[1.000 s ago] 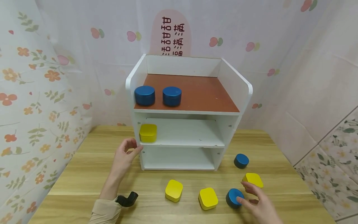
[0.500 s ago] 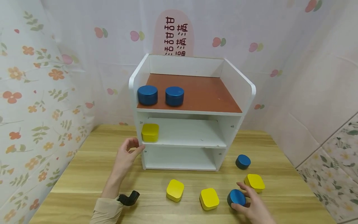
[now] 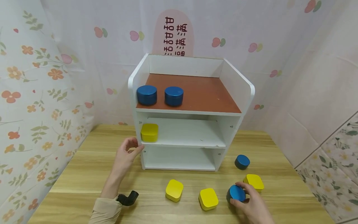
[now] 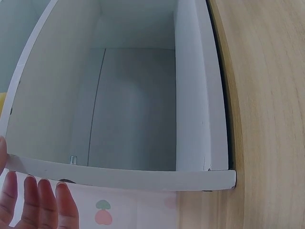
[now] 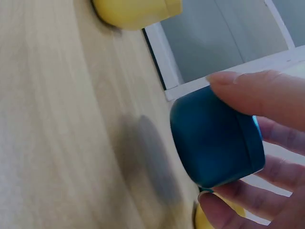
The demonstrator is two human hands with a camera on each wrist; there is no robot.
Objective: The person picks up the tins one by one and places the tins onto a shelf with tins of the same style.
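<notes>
My right hand [image 3: 253,203] holds a round blue tin [image 3: 236,193] between thumb and fingers at the front right. In the right wrist view the tin [image 5: 214,138] is off the wooden table, its shadow falling apart from it. My left hand [image 3: 126,156] grips the left side panel of a small white shelf unit [image 3: 179,145], thumb at the front edge and fingers along the outside. Two more blue tins [image 3: 146,95] stand on its brown top at the left. One yellow square tin [image 3: 149,133] sits at the left of the middle shelf.
Two yellow square tins [image 3: 174,190] lie on the table [image 3: 84,174] before the unit. Another yellow tin [image 3: 254,182] is just beyond my right hand, with a blue tin [image 3: 242,162] behind it. Patterned curtains [image 3: 293,77] hang around the table.
My right thumb and fingers have closed around the blue tin, which has come up off the table. My left hand stays on the side panel. The head view has shifted slightly.
</notes>
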